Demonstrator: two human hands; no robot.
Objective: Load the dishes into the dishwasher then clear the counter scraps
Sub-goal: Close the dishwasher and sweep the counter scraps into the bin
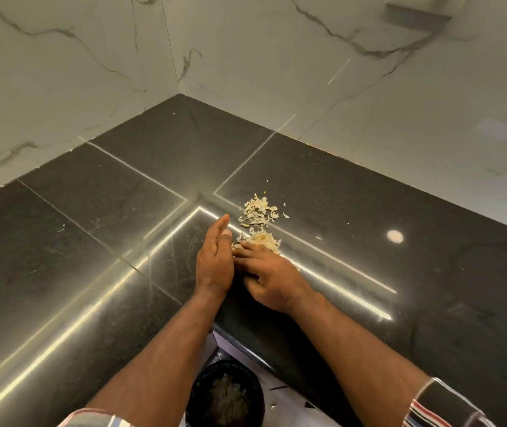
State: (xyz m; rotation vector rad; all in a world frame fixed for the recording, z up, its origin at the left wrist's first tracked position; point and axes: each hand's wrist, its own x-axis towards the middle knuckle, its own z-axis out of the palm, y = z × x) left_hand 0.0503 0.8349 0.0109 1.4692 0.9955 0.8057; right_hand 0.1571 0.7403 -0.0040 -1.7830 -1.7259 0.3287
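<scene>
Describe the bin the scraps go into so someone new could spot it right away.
Start at the dark stone counter in the marble-walled corner and follow its front edge down to the floor between the person's forearms. The black round bin stands there, already holding pale scraps like those on the counter.

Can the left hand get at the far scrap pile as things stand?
Probably yes. The left hand stands edge-on just short of the far pile, with bare counter between them; the right hand lies over the near pile.
</scene>
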